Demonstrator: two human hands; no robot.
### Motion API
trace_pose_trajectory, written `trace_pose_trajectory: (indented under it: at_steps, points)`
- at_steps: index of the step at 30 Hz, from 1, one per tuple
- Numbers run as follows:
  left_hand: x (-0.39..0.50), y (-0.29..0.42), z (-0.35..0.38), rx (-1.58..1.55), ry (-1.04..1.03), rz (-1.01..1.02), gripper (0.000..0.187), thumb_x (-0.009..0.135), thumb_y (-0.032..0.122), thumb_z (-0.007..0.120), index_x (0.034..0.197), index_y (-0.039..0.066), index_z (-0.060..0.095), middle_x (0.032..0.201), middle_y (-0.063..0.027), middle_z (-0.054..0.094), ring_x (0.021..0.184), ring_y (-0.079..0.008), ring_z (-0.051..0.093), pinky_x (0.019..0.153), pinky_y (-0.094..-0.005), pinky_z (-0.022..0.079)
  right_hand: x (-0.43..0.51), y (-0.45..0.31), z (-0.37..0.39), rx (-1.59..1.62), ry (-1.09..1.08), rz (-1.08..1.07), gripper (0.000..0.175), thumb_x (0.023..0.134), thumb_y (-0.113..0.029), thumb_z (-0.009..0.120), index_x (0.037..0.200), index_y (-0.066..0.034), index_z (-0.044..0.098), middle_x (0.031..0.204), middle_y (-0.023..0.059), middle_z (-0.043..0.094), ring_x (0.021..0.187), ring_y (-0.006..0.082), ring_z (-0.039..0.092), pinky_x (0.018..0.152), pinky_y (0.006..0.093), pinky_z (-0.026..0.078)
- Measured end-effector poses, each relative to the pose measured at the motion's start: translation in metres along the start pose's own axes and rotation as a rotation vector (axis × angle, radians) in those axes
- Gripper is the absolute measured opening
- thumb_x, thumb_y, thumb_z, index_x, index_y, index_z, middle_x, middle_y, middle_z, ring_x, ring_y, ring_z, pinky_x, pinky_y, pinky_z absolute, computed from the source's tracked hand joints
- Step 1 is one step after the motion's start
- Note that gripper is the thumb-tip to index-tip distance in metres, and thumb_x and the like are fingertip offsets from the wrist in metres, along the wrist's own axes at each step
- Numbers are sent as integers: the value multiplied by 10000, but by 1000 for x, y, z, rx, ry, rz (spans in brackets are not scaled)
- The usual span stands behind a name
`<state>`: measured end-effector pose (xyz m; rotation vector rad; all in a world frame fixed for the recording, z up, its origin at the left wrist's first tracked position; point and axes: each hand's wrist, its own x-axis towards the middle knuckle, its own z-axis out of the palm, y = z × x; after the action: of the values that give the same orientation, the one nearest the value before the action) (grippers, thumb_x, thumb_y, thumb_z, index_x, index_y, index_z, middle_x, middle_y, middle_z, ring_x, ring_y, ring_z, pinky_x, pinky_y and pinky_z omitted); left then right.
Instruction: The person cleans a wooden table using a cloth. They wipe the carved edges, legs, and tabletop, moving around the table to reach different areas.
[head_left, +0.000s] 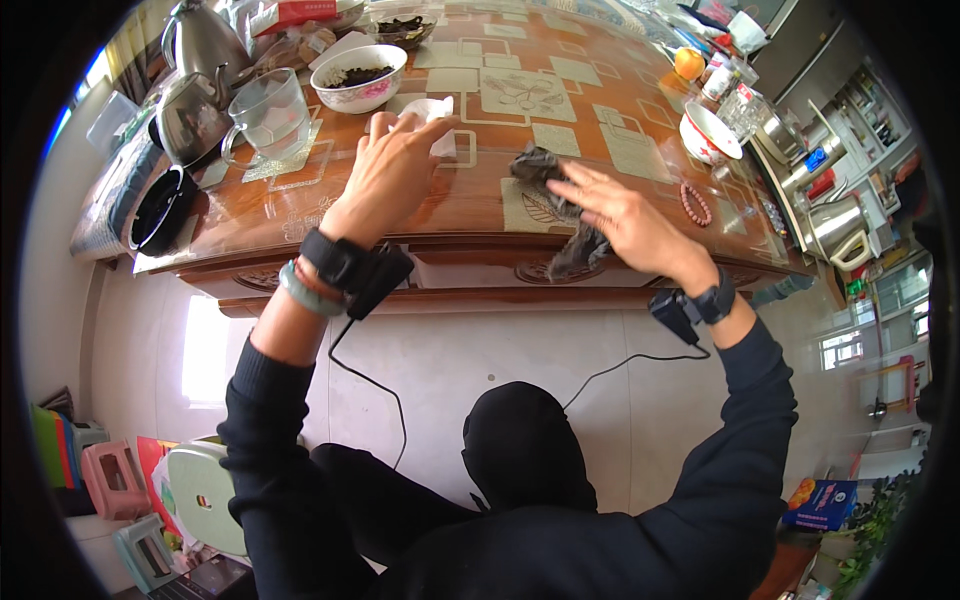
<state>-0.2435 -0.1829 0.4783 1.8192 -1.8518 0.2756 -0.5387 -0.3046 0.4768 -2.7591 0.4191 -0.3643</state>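
My left hand (394, 169) is over the near left part of the wooden table (480, 187), beside a crumpled white tissue (435, 112). Its fingers partly cover the tissue, and whether they grip it cannot be told. My right hand (626, 214) lies against a dark grey cloth (536, 165), fingers stretched out along it. The cloth is bunched on the patterned tabletop and its lower end hangs over the table's front edge. Just behind my left hand stands a floral bowl (360, 79) with dark food in it.
At left stand a glass mug (274, 112), a steel kettle (191, 120) and a round black dish (161, 210). To the right are a red-and-white bowl (709, 135), a pink bead bracelet (695, 204), an orange (688, 64) and a glass (742, 112). Cables hang from both wrists.
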Motion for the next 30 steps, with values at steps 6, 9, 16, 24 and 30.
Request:
trace_pose_trajectory:
  at_steps: [6, 9, 16, 24, 30]
  points:
    - [-25, -19, -26, -152, -20, -136, 204, 836, 25, 646, 1040, 35, 647, 1124, -182, 615, 996, -419, 616, 888, -446, 487, 78, 41, -14, -117, -105, 245, 554, 987, -9, 460, 1520, -124, 364, 1619, 217, 176, 1426, 405, 341, 1171, 405, 329]
    - [-54, -28, -56, -111, 183, -186, 145, 835, 3, 643, 978, 19, 663, 1045, -180, 596, 983, -390, 613, 882, -417, 479, 110, 23, -7, -121, -234, 367, 613, 945, 49, 412, 1538, -51, 292, 1623, 226, 138, 1438, 397, 316, 1168, 404, 343]
    - [-94, -43, -105, -62, 431, -312, 120, 870, 64, 651, 982, 22, 663, 1041, -144, 659, 986, -307, 653, 901, -352, 485, 175, -55, 34, -119, -310, 29, 573, 854, 84, 443, 1424, 88, 386, 1532, 346, 264, 1392, 457, 362, 1155, 446, 359]
    - [-112, -31, -141, 54, 555, -358, 111, 857, 50, 676, 968, 41, 674, 1030, -143, 655, 970, -332, 659, 867, -380, 500, 195, -167, 128, 480, -149, -819, 454, 740, 120, 493, 1166, 43, 633, 1119, 265, 628, 1113, 404, 582, 963, 438, 486]
    - [-130, -32, -157, 166, 533, -310, 126, 882, 96, 652, 995, 49, 682, 1040, -136, 655, 992, -317, 645, 889, -378, 486, 113, -203, 123, 287, -58, -695, 383, 798, 60, 534, 1163, 31, 649, 1177, 210, 634, 1023, 346, 608, 933, 414, 479]
